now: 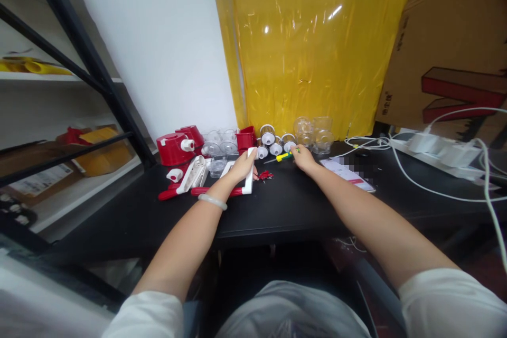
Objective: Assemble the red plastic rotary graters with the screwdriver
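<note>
My left hand (242, 167) is closed round the white arm of a crank handle (249, 177), whose red grip points left over the black table. In my right hand (304, 158) is the green end of a yellow and green screwdriver (283, 157), its shaft pointing left. Between the hands lies a small heap of red pieces (266, 175). Further crank handles, white parts (195, 171) and a clear plastic part (217, 167) lie left of my left hand. Behind the hands stand several silver and white cylinders (268, 135).
Red housings (171, 149) and clear cups (228, 142) line the table's (277, 206) back. A phone (348, 173) lies right of my right hand, near a white power strip (439, 156) with cables. Shelves (119, 137) stand left; a large carton (447, 47) is at the right.
</note>
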Motion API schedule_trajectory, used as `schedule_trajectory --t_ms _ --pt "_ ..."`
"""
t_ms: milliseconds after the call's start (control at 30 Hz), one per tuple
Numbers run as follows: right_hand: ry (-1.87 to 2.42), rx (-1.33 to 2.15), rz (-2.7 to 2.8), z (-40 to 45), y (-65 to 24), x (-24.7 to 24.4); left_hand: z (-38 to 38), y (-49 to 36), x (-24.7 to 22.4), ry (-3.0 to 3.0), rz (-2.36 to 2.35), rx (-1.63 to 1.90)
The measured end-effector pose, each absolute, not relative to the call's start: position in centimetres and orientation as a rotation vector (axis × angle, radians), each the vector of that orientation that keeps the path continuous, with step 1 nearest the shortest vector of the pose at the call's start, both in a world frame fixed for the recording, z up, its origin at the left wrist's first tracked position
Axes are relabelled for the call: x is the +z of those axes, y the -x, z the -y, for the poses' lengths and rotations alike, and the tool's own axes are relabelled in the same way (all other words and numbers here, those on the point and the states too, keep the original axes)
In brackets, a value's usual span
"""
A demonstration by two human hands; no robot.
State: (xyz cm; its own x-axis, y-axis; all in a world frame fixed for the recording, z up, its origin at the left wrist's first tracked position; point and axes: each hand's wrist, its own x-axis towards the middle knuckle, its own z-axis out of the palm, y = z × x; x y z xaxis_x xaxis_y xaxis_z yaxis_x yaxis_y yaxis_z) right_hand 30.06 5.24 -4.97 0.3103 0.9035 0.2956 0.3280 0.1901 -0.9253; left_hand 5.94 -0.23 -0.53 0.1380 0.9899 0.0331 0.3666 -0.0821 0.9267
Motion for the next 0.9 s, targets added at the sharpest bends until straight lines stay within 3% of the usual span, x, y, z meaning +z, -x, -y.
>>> schedule_trajectory --t_ms 500,667,900 --pt "1.445 0.485 1.633 -4.6 -30.6 -5.0 1.1 -6.4 -0.1 -1.574 -1.335 0.979" --pt "1.147 0.358 1.681 -2.5 -28.4 -3.4 1.8 -7.0 0.2 -1.608 -1.292 1.024" --pt "0.795 1.191 1.585 0.2 -23.6 -2.2 3.6 -7.8 0.5 -2.022 -1.414 1.147"
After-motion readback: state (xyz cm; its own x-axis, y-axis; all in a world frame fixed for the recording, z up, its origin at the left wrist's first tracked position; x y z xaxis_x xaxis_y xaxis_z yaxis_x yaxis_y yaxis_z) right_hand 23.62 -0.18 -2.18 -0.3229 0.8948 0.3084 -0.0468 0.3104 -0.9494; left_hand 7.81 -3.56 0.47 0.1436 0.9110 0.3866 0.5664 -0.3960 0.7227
